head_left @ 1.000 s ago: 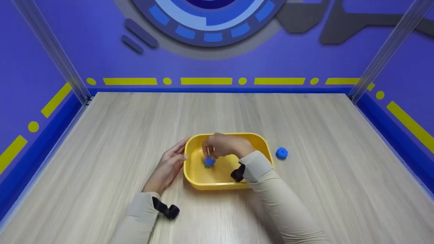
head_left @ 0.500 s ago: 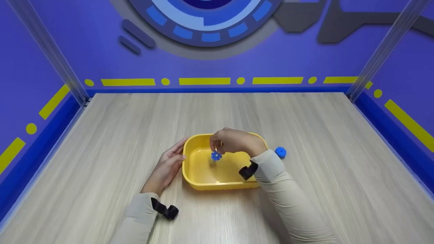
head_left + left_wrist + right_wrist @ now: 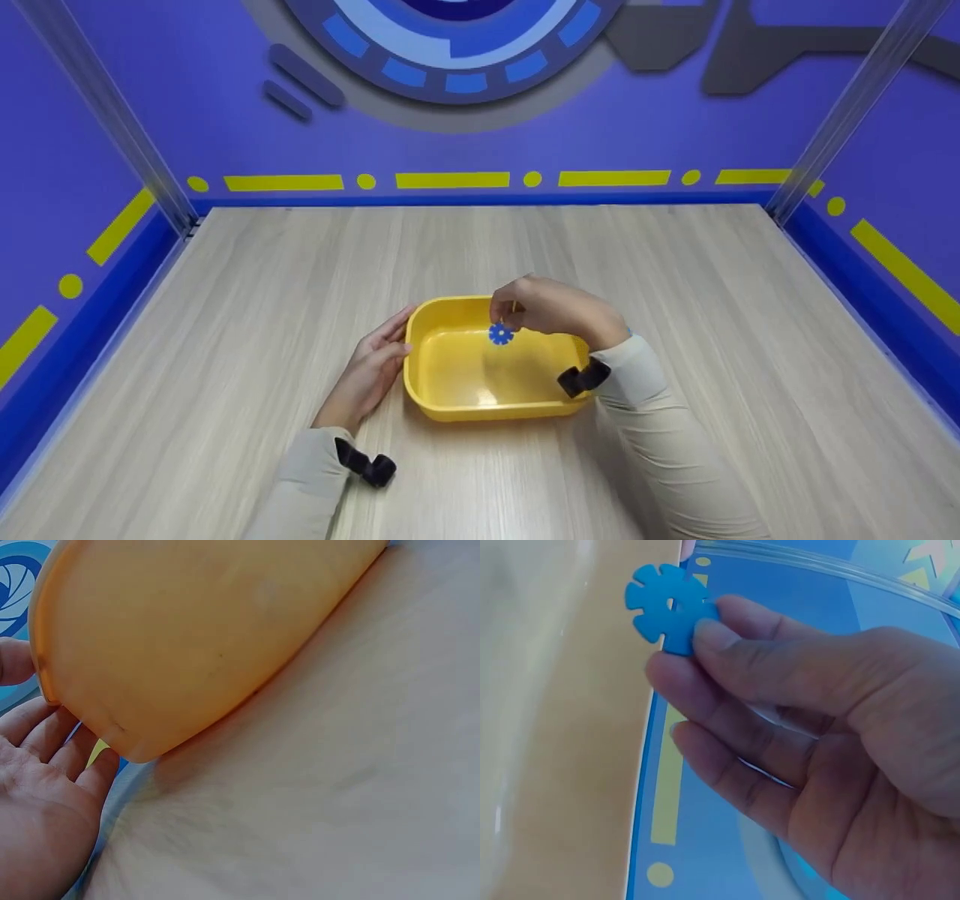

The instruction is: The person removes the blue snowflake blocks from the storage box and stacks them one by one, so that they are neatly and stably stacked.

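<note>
A yellow plastic tub stands on the wooden table in the head view. My left hand lies at its left end, fingers straight along the outer wall and thumb tip at the rim. In the left wrist view these fingers touch the tub's wall. Above the tub's inside, my right hand pinches a blue snowflake building disc between thumb and fingers. The right wrist view shows the disc upright, notched round its edge, with a small hole in the middle.
A sliver of blue shows beside the right wrist, which hides the rest of it. The pale wooden table is bounded by blue-purple walls with yellow marks. Black wrist cameras are strapped over both sleeves.
My right hand has moved right and slightly away from me, lifting the blue snowflake disc from the tub's floor. Its wrist now covers the second blue piece. My left hand stays at the tub.
</note>
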The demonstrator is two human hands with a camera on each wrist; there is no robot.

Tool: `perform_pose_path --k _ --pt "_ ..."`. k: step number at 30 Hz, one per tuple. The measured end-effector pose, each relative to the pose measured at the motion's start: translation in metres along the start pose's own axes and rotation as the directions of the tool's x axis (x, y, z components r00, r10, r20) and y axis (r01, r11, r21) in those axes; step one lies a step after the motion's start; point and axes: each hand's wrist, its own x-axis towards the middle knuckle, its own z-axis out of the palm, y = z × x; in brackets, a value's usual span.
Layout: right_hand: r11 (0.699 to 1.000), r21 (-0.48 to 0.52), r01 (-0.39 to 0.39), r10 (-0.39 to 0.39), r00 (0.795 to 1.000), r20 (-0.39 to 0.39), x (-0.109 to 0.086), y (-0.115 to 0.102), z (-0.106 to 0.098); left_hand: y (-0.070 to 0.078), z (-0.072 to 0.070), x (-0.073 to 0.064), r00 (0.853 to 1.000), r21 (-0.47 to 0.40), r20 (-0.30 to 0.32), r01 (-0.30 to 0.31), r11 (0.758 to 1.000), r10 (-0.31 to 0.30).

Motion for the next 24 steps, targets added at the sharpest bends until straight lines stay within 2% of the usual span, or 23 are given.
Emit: perform_pose_path --k 8,14,20,24 --pt "0.997 0.024 0.067 -0.064 0.992 -0.107 -0.021 0.017 -0.005 0.001 0.0 0.0 1.0 0.011 0.018 0.004 1.0 -0.004" --pt "0.999 0.04 0.002 0.004 0.989 -0.145 -0.035 0.028 -0.006 0.0 0.0 0.0 1.0 0.014 0.013 0.0 1.0 0.0" --pt "0.999 0.049 0.019 -0.008 0.974 -0.225 -0.048 0.043 -0.004 -0.001 -0.001 0.0 1.0 0.005 0.01 -0.006 1.0 0.005" --pt "0.998 0.062 -0.007 0.023 0.966 -0.257 -0.055 0.051 -0.004 -0.001 -0.001 0.0 1.0 0.004 0.01 -0.007 1.0 0.007"
